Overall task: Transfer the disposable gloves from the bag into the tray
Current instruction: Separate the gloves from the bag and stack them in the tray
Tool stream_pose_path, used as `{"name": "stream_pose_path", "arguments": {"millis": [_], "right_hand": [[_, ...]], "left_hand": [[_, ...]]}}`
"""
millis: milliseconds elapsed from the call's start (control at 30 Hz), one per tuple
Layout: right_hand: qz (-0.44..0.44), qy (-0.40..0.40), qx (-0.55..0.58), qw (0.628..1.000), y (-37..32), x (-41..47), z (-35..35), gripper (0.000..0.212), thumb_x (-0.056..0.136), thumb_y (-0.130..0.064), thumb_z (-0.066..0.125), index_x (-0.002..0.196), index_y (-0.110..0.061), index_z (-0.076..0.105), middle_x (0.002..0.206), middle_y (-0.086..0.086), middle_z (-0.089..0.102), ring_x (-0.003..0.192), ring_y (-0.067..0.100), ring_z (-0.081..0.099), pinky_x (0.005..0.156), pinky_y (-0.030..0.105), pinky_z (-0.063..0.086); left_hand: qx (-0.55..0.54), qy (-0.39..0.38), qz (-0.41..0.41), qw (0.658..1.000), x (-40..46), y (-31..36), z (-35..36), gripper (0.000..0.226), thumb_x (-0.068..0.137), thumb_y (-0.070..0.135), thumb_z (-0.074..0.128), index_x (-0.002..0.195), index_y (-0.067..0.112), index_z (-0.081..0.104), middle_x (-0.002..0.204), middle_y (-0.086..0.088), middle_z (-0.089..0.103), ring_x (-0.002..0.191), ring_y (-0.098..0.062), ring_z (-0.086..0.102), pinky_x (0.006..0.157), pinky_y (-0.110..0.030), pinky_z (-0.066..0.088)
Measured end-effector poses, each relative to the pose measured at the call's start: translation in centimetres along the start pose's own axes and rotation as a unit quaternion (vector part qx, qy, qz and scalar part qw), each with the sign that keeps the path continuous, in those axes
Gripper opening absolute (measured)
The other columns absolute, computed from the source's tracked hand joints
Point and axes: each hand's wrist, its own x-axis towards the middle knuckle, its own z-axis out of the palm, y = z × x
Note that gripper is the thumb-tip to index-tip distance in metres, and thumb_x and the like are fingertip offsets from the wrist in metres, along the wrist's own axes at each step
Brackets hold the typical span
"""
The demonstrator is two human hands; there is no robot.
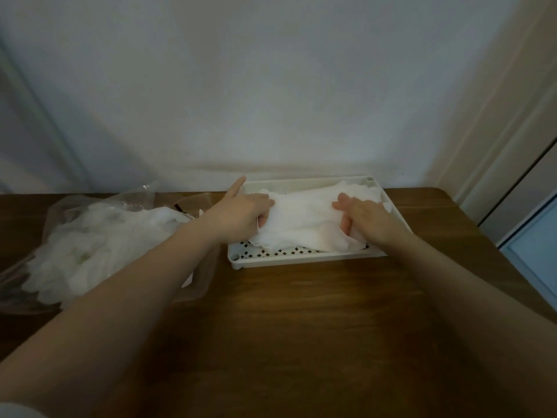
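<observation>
Nearest, two bare forearms reach forward over the brown wooden surface (301, 321). Beyond them sits the white tray (304, 259), its perforated floor showing along the near edge, with a bunch of disposable gloves (304, 218) lying in it. The left hand (241, 212) grips the bunch's left end, fingers curled into it and the index finger pointing away. The right hand (366, 217) grips the right end, thumb tucked under. Left of the tray lies the clear bag (90, 236), holding more gloves, just beside the left forearm. Farthest stands a pale wall (271, 86).
</observation>
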Motion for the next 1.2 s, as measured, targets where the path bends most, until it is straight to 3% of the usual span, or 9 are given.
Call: {"name": "stream_pose_path", "arguments": {"millis": [167,300,367,533,633,733,900,1033,1200], "right_hand": [[-0.023,-0.006,-0.179,0.984,0.8,0.5,1.7,0.031,0.083,-0.041,0.066,0.062,-0.023,0.053,0.149,-0.01,0.037,0.145,0.02,0.011,0.112,0.052,-0.012],[-0.029,-0.042,-0.228,0.972,1.7,0.3,0.7,0.023,0.079,-0.046,0.067,0.083,-0.032,0.05,0.158,-0.007,0.016,0.147,0.022,-0.003,0.113,0.053,-0.011],[-0.016,-0.057,-0.247,0.967,2.1,0.5,0.0,0.028,0.079,-0.047,0.067,0.094,-0.036,0.047,0.159,-0.005,0.01,0.146,0.024,-0.008,0.112,0.055,-0.011],[0.009,-0.037,-0.28,0.959,0.2,0.6,-0.6,0.034,0.084,-0.021,0.056,0.115,-0.035,0.049,0.159,-0.001,0.008,0.146,0.025,-0.013,0.11,0.057,-0.015],[-0.049,0.045,-0.22,0.973,-3.1,-0.3,0.3,0.03,0.083,-0.025,0.05,0.112,-0.029,0.056,0.154,0.0,0.026,0.145,0.023,0.007,0.115,0.053,-0.005],[-0.167,0.098,-0.107,0.975,-7.1,-1.9,2.9,0.016,0.09,-0.019,0.051,0.102,-0.02,0.062,0.138,0.003,0.049,0.132,0.022,0.035,0.113,0.038,0.022],[-0.297,-0.049,-0.141,0.943,-13.6,-1.2,9.6,0.03,0.098,-0.012,0.043,0.121,-0.012,0.061,0.126,0.009,0.06,0.115,0.023,0.054,0.098,0.036,0.043],[-0.247,-0.152,-0.193,0.937,-15.6,0.4,14.2,0.047,0.095,-0.02,0.051,0.14,-0.015,0.041,0.131,0.012,0.055,0.116,0.028,0.054,0.097,0.041,0.045],[-0.215,-0.124,-0.19,0.95,-16.1,1.8,15.2,0.017,0.09,-0.022,0.057,0.102,-0.011,0.061,0.092,0.006,0.061,0.084,0.023,0.059,0.068,0.031,0.046]], "left_hand": [[-0.058,-0.003,-0.025,0.998,-0.3,0.6,1.3,0.042,0.095,0.035,0.043,0.057,0.016,0.05,0.149,0.002,0.038,0.129,-0.005,0.04,0.118,-0.037,-0.004],[-0.049,-0.007,-0.077,0.996,-0.4,1.2,1.4,0.054,0.094,0.048,0.045,0.06,0.009,0.061,0.144,0.007,0.045,0.076,-0.001,0.051,0.103,-0.028,0.031],[-0.034,-0.005,-0.1,0.994,-0.4,1.4,1.1,0.051,0.091,0.048,0.05,0.064,0.008,0.063,0.149,0.011,0.036,0.085,-0.006,0.054,0.081,-0.027,0.041],[-0.039,0.028,-0.105,0.993,-1.1,1.5,0.6,0.028,0.085,0.042,0.061,0.079,0.015,0.057,0.136,0.001,0.05,0.102,-0.017,0.056,0.08,-0.03,0.046],[-0.089,0.11,-0.104,0.985,-2.6,1.4,-0.4,0.019,0.091,0.035,0.055,0.101,0.019,0.054,0.121,-0.001,0.059,0.1,-0.019,0.057,0.081,-0.031,0.045],[-0.182,0.229,-0.126,0.948,-4.7,0.8,-2.2,0.022,0.097,0.023,0.044,0.115,0.016,0.054,0.108,0.0,0.063,0.083,-0.016,0.057,0.069,-0.03,0.044],[-0.347,0.363,-0.127,0.855,-7.9,-1.5,-3.4,0.025,0.1,0.016,0.037,0.118,0.017,0.054,0.105,0.007,0.062,0.082,-0.01,0.063,0.069,-0.021,0.05],[-0.408,0.38,-0.141,0.818,-9.6,-3.3,-2.6,0.021,0.098,0.013,0.037,0.101,0.021,0.057,0.096,0.01,0.062,0.082,-0.013,0.063,0.08,-0.037,0.054],[-0.44,0.303,-0.17,0.828,-10.7,-4.5,-1.5,0.017,0.097,0.015,0.042,0.105,0.022,0.056,0.098,0.009,0.062,0.087,-0.011,0.061,0.078,-0.026,0.049]]}}
